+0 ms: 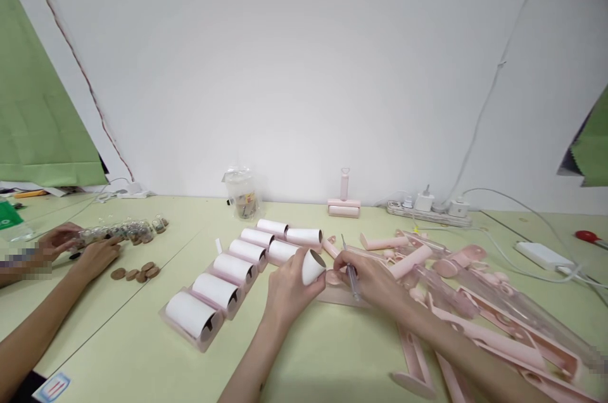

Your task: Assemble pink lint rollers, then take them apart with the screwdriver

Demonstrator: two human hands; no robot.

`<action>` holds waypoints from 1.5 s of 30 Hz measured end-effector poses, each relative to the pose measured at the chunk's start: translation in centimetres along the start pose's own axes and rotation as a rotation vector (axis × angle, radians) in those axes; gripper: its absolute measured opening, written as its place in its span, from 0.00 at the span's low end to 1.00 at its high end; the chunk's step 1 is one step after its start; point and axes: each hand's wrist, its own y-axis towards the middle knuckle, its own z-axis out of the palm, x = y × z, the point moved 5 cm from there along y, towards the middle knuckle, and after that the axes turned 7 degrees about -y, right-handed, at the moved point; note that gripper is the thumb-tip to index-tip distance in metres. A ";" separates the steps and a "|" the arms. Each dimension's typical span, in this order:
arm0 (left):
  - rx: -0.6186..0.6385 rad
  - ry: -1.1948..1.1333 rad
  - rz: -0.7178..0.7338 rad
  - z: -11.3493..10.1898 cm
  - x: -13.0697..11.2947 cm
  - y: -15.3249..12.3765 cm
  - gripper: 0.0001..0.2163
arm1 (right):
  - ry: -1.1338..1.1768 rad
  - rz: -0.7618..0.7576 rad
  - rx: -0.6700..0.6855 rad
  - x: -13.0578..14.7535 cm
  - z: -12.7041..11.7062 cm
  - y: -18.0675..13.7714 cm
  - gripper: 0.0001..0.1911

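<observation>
My left hand [289,286] is closed around a white lint roller refill [312,267], its open cardboard end facing right. My right hand [368,276] has its fingers closed on a slim translucent, greyish stick [352,281], whose exact kind I cannot make out. By its fingertips is a pink rounded part [334,277], above a clear pinkish cover [342,295] on the table. To the left of my hands lie several white rolls [190,313] in pinkish clear covers, set in two slanting rows. Right of my hands is a loose heap of pink plastic roller parts [503,336].
At the left, another person's hands [97,257] work among small clear bottles [135,230] and brown discs [141,275]. A clear bag [241,194], an upright pink lint roller [344,200] and a power strip [427,214] stand by the wall. White cables and an adapter [543,255] lie right.
</observation>
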 end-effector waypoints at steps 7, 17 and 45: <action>-0.016 -0.089 -0.046 -0.6 0.1 -0.1 0.15 | -0.042 0.030 0.011 0.6 -1.2 0.3 0.08; 0.204 -0.955 0.021 3.2 -4.8 3.0 0.15 | 0.402 0.150 -0.350 2.7 -13.6 -1.5 0.15; 0.212 -0.539 0.265 3.6 -5.9 2.9 0.21 | 0.142 -0.113 -0.697 3.9 -14.3 -2.3 0.13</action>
